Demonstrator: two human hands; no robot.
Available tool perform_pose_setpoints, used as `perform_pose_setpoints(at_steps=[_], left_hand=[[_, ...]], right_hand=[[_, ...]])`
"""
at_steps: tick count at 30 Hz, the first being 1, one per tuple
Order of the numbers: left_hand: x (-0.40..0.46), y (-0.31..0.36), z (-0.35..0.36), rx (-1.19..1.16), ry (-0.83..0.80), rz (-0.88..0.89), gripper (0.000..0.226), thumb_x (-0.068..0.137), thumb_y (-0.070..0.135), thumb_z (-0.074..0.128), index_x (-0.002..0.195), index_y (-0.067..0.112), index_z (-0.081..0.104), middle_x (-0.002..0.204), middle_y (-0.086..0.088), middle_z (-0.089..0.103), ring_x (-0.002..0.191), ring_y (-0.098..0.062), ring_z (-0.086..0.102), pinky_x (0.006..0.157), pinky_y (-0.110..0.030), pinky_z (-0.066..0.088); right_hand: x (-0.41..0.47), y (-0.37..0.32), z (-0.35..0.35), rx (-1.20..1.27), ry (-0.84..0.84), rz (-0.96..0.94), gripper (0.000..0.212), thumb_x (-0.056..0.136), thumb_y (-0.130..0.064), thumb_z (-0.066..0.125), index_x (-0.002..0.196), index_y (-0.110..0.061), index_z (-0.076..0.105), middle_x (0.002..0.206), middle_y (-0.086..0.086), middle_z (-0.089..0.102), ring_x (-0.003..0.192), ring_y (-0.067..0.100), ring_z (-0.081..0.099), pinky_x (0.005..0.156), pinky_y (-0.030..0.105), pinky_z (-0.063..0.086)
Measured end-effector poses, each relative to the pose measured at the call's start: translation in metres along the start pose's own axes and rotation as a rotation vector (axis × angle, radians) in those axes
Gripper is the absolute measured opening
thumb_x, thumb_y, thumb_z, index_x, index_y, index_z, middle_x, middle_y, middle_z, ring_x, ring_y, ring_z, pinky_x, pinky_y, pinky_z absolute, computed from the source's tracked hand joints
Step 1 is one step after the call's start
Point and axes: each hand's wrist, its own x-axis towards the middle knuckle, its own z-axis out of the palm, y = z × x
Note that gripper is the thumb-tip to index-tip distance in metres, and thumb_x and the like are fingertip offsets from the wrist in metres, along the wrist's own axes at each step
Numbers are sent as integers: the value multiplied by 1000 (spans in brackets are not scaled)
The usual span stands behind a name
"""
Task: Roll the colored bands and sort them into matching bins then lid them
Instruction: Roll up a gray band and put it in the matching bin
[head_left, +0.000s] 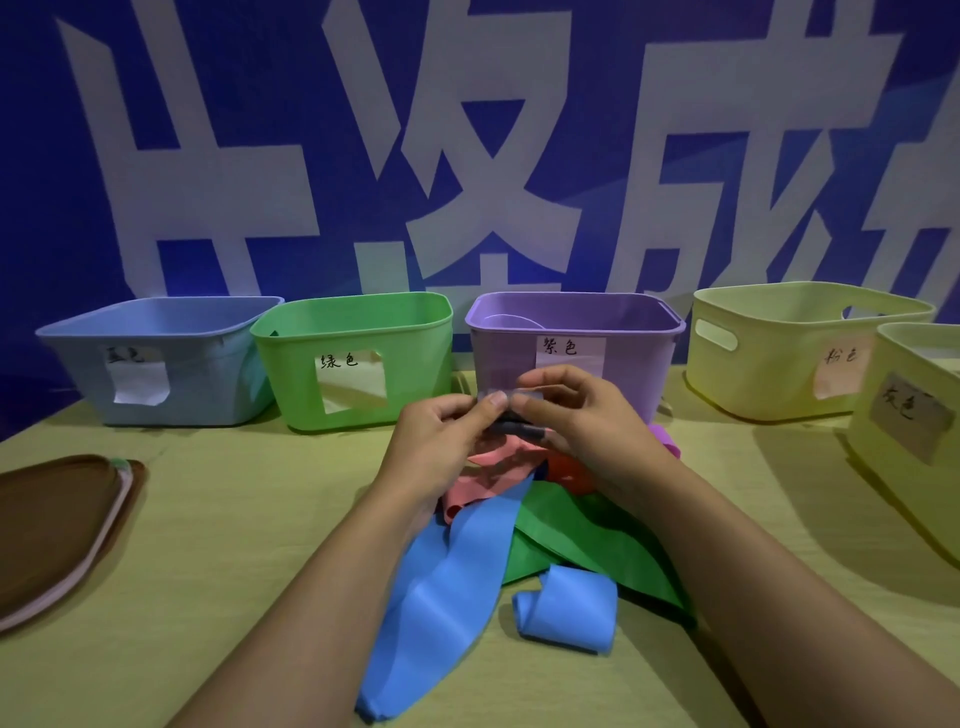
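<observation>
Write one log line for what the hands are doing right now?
left hand: pinching dark band | right hand: pinching same band | bins: no lids on | loose bands: piled on table

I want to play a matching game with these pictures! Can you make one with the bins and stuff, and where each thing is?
Things:
1. blue bin
2. purple bin
3. brown lid
4. rolled blue band

Places:
a. lying flat at the table's left edge
b. on the table between the person's forearms
c. far left of the bin row
d. right behind the two hands

Pairs: 1-c, 2-d, 3-a, 4-b
</observation>
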Motion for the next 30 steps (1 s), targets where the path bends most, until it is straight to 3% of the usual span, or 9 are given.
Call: perform_pose_setpoints(at_steps=[3, 7, 10, 15, 18, 21, 25, 27, 30], left_hand=[[-2, 2, 2, -69, -39, 11, 21, 93, 12, 71, 110, 1, 74, 101, -17, 78, 95, -31, 76, 82, -29, 61], [-2, 2, 3, -51, -60, 72, 25, 91, 3, 72, 115, 3, 73, 107, -13, 78, 105, -27, 75, 93, -30, 59], [-2, 2, 3, -39, -63, 99, 27, 91, 2, 72, 118, 3, 72, 109, -11, 78, 108, -24, 74, 95, -28, 58], [-2, 2, 5, -37, -37, 137, 31, 90, 1, 73, 121, 5, 71, 111, -4, 78, 110, -17, 73, 97, -27, 56], [-2, 3, 5, -32, 2, 135, 40, 87, 1, 77, 125, 9, 70, 113, -3, 78, 107, -11, 72, 94, -23, 56], [0, 3, 2, -106, -1, 75, 53, 78, 4, 85, 127, 15, 68, 123, -9, 73, 117, -20, 69, 102, -34, 54], [-4, 11, 6, -366, -69, -65, 52, 74, 14, 79, 124, 3, 67, 119, -20, 73, 112, -26, 72, 99, -32, 57], [-9, 16, 9, -397, -68, -123, 44, 83, 26, 75, 119, 2, 70, 114, -20, 75, 107, -26, 73, 96, -33, 59], [-12, 20, 10, -394, -9, -215, 50, 89, 46, 72, 117, 6, 72, 104, -16, 78, 103, -26, 75, 88, -35, 62]], right_hand=[[1, -1, -1, 13, 41, 19, 31, 94, -42, 70, 106, -14, 73, 104, 10, 76, 103, 31, 73, 97, 47, 58], [-2, -1, 0, -163, 36, 29, 52, 91, -61, 65, 96, -12, 78, 90, 11, 79, 90, 33, 76, 93, 53, 59], [-5, -7, 1, -124, 30, 12, 41, 95, -48, 66, 92, -9, 79, 82, 12, 78, 74, 28, 74, 81, 40, 64], [-4, -7, 0, 21, 18, -10, 31, 98, -30, 68, 99, 0, 77, 78, 11, 76, 64, 13, 66, 63, 21, 55], [-4, -7, 1, 82, 26, -36, 23, 97, -21, 68, 101, 0, 76, 79, 8, 76, 67, 12, 71, 67, 19, 56], [-3, -7, 1, 42, 53, -96, 13, 93, -19, 73, 99, -8, 76, 86, 6, 79, 80, 17, 77, 75, 23, 60], [-2, -6, -1, -41, 93, -214, 10, 90, -18, 76, 100, -13, 75, 89, 4, 80, 84, 15, 76, 77, 24, 59], [-1, -3, -2, -210, 152, -332, 17, 88, -20, 80, 104, -16, 76, 92, -2, 79, 88, 8, 74, 81, 20, 57], [-1, 3, 1, -493, 232, -519, 31, 82, -23, 86, 109, -20, 74, 101, -12, 73, 95, 2, 68, 84, 16, 54]])
